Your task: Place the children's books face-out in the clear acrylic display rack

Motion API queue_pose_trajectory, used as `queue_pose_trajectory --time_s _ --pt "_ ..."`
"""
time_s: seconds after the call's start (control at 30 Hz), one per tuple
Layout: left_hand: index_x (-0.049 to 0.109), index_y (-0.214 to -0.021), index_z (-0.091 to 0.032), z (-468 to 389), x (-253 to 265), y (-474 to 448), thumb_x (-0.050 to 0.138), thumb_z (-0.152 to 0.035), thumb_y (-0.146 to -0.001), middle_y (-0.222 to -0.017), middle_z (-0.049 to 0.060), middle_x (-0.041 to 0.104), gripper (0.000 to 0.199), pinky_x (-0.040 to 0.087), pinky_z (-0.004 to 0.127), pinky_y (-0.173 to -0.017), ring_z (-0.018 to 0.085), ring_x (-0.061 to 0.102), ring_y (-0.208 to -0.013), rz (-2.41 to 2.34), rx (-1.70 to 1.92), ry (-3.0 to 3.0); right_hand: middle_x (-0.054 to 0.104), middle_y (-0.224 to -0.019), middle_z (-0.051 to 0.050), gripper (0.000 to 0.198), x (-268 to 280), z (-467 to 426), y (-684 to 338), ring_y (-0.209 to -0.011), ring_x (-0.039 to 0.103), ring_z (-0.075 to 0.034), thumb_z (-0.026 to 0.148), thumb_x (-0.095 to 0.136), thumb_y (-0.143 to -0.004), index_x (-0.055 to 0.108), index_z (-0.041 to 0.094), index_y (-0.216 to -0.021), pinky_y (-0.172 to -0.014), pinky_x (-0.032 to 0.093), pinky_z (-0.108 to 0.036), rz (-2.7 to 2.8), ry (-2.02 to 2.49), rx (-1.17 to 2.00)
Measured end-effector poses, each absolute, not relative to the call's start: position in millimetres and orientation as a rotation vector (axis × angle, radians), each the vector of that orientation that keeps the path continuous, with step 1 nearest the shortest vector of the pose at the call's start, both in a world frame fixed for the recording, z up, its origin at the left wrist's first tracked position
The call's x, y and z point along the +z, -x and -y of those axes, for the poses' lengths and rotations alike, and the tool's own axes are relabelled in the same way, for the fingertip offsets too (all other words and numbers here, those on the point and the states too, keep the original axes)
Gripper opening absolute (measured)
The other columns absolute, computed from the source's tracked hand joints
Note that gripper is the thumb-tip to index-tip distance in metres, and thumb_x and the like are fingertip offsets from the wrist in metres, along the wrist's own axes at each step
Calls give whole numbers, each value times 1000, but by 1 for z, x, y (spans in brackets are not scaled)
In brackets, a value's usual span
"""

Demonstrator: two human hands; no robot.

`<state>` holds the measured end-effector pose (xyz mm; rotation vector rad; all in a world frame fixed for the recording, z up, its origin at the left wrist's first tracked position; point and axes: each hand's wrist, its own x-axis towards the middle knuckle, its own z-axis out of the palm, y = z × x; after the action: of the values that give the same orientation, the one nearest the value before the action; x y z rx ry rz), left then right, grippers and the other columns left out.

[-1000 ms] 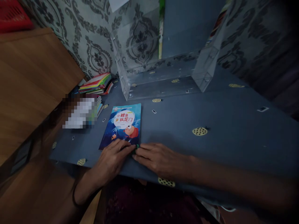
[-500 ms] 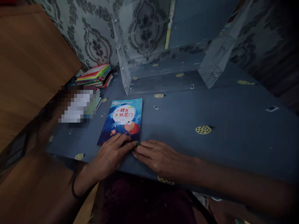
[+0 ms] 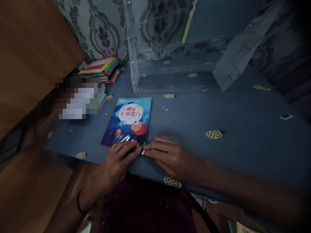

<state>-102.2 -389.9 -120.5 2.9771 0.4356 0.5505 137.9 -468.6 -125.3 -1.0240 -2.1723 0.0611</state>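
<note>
A blue children's book [image 3: 130,119] with an orange fish and red Chinese characters on its cover lies near the table's front edge. Across its bottom edge rests my left hand [image 3: 120,158], fingers bent over the cover and thumb reaching to the lower right corner. My right hand [image 3: 167,155] meets that corner from the right with its fingertips pinched together on it. A small green patch of the book shows between the two hands. The undersides of the fingers are hidden.
A clear acrylic rack [image 3: 175,82] stands at the back. Stacked books [image 3: 99,69] lie at the far left, with a blurred-out pile [image 3: 81,100] nearer. A wooden panel [image 3: 36,42] rises on the left. The tablecloth [image 3: 184,123] has a pineapple pattern.
The view has shifted a little. My right fingertips have drawn slightly away from my left thumb, and more of the book's green corner shows. The book stays flat on the table.
</note>
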Motion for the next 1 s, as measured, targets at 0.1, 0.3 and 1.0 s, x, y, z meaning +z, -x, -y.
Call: queue_pose_trajectory --time_s 0.1,0.3,1.0 --pt "56 -138 -21 394 -126 101 42 -3 -95 -133 11 64 49 48 40 -96 23 56 -122 -480 602 -2974 76 -109 -11 32 -126 465 -138 -101 67 -22 5 48 -94 71 15 -113 -87 58 -42 2079 1118 65" --pt "60 -137 -24 401 -125 98 44 -2 -93 -136 11 63 52 48 44 -97 25 55 -122 -530 548 -3033 77 -107 -10 34 -130 462 -137 -108 68 -23 4 50 -91 73 17 -112 -98 56 -47 2105 1160 74" --pt "67 -121 -26 397 -128 104 43 -10 -100 -129 8 65 35 50 41 -100 21 59 -120 -637 751 -2735 78 -111 -10 33 -132 458 -143 -113 68 -22 4 46 -97 71 13 -117 -100 55 -47 2276 977 -32"
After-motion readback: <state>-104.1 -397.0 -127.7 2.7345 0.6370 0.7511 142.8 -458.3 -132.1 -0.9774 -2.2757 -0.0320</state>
